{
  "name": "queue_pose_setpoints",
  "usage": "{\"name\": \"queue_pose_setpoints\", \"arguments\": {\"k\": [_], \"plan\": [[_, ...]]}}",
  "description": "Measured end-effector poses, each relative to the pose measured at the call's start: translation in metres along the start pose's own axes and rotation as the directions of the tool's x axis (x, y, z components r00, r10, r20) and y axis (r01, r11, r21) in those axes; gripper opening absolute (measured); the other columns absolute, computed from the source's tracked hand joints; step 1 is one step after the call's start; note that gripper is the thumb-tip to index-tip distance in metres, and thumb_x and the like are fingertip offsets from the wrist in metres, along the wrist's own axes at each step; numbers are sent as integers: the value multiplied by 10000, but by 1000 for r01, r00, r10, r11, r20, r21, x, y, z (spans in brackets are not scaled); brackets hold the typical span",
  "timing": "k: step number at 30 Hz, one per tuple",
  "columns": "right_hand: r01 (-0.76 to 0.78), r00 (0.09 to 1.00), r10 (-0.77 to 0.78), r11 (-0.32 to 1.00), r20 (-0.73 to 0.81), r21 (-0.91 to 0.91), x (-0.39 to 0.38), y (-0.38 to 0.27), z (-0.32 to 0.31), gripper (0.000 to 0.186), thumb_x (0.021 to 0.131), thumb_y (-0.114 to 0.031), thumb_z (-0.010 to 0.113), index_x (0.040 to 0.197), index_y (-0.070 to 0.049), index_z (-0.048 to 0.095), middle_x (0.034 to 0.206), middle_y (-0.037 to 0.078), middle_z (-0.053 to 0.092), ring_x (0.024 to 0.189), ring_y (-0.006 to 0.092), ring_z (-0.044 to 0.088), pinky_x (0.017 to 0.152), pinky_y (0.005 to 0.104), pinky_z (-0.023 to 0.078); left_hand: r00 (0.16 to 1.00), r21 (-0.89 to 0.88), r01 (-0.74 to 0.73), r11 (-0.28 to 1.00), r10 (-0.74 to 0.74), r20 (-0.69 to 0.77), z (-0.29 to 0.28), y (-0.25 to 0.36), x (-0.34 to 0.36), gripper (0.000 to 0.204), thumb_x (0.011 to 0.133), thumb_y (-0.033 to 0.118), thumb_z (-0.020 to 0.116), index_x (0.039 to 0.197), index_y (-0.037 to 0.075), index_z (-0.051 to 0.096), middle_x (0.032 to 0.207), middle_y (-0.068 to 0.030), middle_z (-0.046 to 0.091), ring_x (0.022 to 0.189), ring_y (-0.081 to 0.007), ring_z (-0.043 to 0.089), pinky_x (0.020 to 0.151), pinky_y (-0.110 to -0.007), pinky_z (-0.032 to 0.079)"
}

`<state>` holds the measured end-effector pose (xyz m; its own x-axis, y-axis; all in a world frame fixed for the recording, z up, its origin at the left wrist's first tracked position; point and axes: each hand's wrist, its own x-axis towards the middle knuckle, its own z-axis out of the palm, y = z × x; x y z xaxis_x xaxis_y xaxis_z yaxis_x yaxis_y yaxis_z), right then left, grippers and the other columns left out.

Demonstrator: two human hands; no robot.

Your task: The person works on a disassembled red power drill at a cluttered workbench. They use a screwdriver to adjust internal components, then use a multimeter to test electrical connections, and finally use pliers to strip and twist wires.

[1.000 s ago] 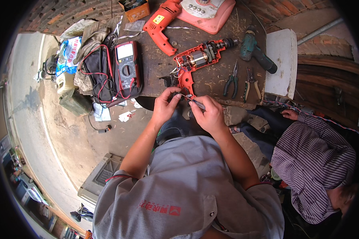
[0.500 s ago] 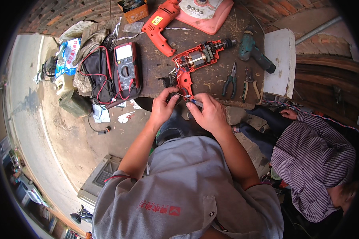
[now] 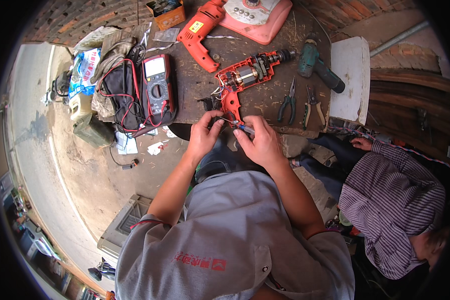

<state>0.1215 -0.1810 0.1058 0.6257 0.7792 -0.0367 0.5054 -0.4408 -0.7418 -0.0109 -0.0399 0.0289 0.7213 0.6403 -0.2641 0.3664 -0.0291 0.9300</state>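
Note:
An opened orange electric drill (image 3: 232, 104) lies on the bench, its motor (image 3: 246, 75) and wires bare in the half shell. At the lower end of its handle, my right hand (image 3: 261, 142) pinches a small screwdriver (image 3: 246, 129) with a clear bluish handle, its thin shaft pointing left. My left hand (image 3: 203, 135) is closed at the fingertips around a small dark piece (image 3: 216, 120), facing the screwdriver's tip. What kind of piece it is cannot be made out. A black switch-like part (image 3: 206, 103) hangs on wires beside the drill handle.
The orange shell half (image 3: 200, 37), a multimeter (image 3: 157, 90) with red leads, long-nose pliers (image 3: 287, 102), wire strippers (image 3: 312, 106) and a teal cordless drill (image 3: 317, 65) lie on the wooden bench (image 3: 270, 107). A person in a checked shirt (image 3: 390, 200) sits at the right.
The screwdriver handle has turned slightly in my right fingers. Both hands stay in nearly the same place, and nothing on the bench has visibly moved.

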Motion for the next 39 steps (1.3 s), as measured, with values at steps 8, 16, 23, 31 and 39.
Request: {"name": "queue_pose_setpoints", "arguments": {"k": [8, 16, 23, 31, 39], "plan": [[59, 998, -56, 994, -38, 87, 0, -1, 3, 260, 910, -254, 739, 971, -37, 608, 868, 161, 673, 764, 410, 684, 649, 521, 521, 1000, -11, -7, 1000, 7, -30, 1, -5, -2, 224, 957, 116, 712, 1171, 58, 682, 739, -66, 663, 653, -96, 569, 634, -285, 498], [66, 993, -55, 993, -100, 101, 0, 5, 6, 245, 927, -276, 713, 905, -44, 639, 873, 161, 689, 780, 401, 689, 648, 516, 518, 1000, -29, 22, 999, -23, -20, 1, -2, -4, 229, 958, 118, 709, 1177, 55, 679, 748, -83, 671, 664, -104, 595, 649, -289, 509], [9, 1000, -8, 1000, -30, 23, -1, 1, 3, 177, 901, -193, 731, 920, -47, 633, 876, 148, 679, 792, 400, 684, 672, 494, 529, 999, -34, 49, 998, -50, -3, 0, 3, -5, 217, 967, 112, 698, 1176, 57, 680, 773, -74, 697, 685, -109, 621, 662, -293, 520], [41, 995, -39, 999, -86, 11, -1, 9, 12, 189, 884, -193, 755, 885, -41, 643, 814, 162, 671, 722, 406, 675, 633, 494, 528, 998, -44, 55, 998, -56, -26, 6, -4, -6, 214, 966, 109, 699, 1174, 61, 682, 828, -100, 731, 726, -138, 676, 697, -306, 539], [39, 995, -30, 994, -93, 99, 9, -4, 9, 181, 869, -181, 765, 875, -31, 664, 822, 170, 682, 736, 406, 677, 641, 479, 533, 998, 29, -3, 1000, 5, -56, 6, -4, -7, 221, 965, 109, 697, 1179, 60, 679, 863, -126, 744, 768, -193, 723, 724, -327, 552]]}}
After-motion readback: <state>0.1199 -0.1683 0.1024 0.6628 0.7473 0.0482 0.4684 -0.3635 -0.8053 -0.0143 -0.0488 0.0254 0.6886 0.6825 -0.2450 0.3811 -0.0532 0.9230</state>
